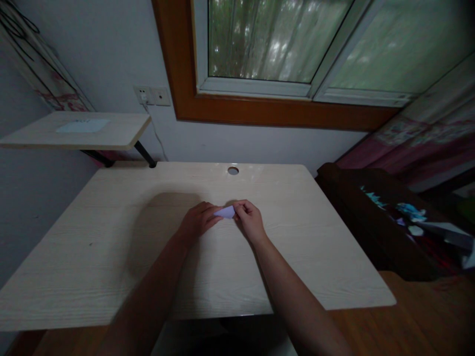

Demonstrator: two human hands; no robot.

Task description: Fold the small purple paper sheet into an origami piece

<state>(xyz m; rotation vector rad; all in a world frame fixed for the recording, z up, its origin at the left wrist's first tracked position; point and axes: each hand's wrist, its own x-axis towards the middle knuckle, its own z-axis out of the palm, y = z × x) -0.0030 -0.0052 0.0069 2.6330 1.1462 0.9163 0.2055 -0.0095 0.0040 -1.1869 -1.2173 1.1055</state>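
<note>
Over the bench (315,247), a pale purple paper piece (225,212) is pinched by the closed fingers of the left hand (196,221) and right hand (251,219), its long axis set crosswise, narrow tip pointed leftward.

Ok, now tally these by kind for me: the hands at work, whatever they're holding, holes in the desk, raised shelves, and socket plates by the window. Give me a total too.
Hands: 2 (left hand, right hand)
Held things: 1 (pale purple piece)
Desk holes: 1
Raised shelf: 1
Socket plates: 2
Total: 7
</note>
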